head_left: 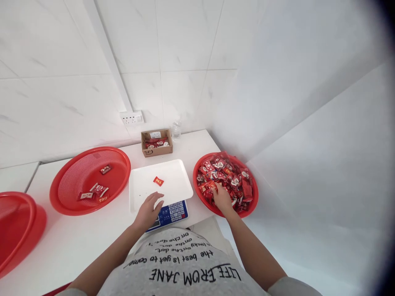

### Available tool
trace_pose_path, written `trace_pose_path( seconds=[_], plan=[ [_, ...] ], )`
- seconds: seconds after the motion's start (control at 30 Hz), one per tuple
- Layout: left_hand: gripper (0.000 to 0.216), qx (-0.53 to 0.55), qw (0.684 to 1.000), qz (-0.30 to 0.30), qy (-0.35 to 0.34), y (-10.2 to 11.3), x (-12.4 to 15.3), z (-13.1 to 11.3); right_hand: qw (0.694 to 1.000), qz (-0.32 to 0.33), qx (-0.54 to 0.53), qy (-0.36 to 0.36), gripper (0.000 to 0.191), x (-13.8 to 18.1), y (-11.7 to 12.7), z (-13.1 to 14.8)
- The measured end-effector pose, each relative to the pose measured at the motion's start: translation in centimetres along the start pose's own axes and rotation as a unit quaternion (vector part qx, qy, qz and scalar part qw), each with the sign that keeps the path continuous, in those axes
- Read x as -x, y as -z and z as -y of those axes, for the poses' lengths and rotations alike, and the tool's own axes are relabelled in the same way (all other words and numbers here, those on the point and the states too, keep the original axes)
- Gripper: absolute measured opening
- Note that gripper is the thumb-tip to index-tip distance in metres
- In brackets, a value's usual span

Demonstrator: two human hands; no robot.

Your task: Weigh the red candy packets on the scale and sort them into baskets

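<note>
My left hand rests at the front edge of the white scale tray, holding nothing, its fingers stretched out and slightly apart. One small red wrapped packet lies on the tray, beyond those fingertips. Below the tray shows the blue keypad of a digital scale, partly covered by my left hand. My right hand reaches into a red basket heaped with red wrapped packets. Its fingers are closed on a red packet at the near left of the heap; the fingertips are partly hidden.
Left of the scale stands a red mesh basket with several packets in it. Another red basket is at the far left. Behind the tray are a cardboard box holding packets and a clear bottle. A wall borders the right side.
</note>
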State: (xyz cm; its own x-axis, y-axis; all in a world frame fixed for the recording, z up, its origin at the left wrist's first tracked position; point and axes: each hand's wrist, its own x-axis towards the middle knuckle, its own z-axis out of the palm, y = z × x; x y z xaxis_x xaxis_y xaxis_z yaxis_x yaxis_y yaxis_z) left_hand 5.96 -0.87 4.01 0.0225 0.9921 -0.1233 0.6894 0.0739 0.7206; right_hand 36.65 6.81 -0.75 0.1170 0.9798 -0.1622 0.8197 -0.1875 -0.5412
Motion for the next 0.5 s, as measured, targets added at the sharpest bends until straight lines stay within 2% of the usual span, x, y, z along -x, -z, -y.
trace_pose_path(
  seconds=[0.07, 0.13, 0.23, 0.33, 0.4, 0.5],
  plan=[
    [0.032, 0.048, 0.999, 0.024, 0.002, -0.2, -0.2, -0.6, 0.997, -0.025, -0.07, -0.014, 0.037, 0.5, 0.3, 1.1],
    [0.033, 0.117, 0.991, 0.063, 0.017, -0.4, -0.3, -1.3, 0.984, -0.023, -0.176, -0.007, 0.034, 1.5, 0.4, 2.8],
    [0.042, 0.254, 0.955, 0.141, 0.058, -0.8, -0.4, -2.5, 0.946, 0.044, -0.32, 0.011, 0.034, 3.6, -0.2, 6.5],
    [0.05, 0.38, 0.898, 0.198, 0.1, -1.0, -0.3, -3.4, 0.913, 0.12, -0.389, 0.04, 0.034, 6.1, -1.4, 10.0],
    [0.051, 0.436, 0.869, 0.206, 0.111, -0.9, -0.2, -3.7, 0.89, 0.165, -0.423, 0.046, 0.035, 7.3, -2.3, 11.7],
    [0.047, 0.474, 0.851, 0.195, 0.119, -0.5, -0.1, -3.2, 0.868, 0.201, -0.452, 0.048, 0.038, 8.4, -3.2, 13.0]
  ],
)
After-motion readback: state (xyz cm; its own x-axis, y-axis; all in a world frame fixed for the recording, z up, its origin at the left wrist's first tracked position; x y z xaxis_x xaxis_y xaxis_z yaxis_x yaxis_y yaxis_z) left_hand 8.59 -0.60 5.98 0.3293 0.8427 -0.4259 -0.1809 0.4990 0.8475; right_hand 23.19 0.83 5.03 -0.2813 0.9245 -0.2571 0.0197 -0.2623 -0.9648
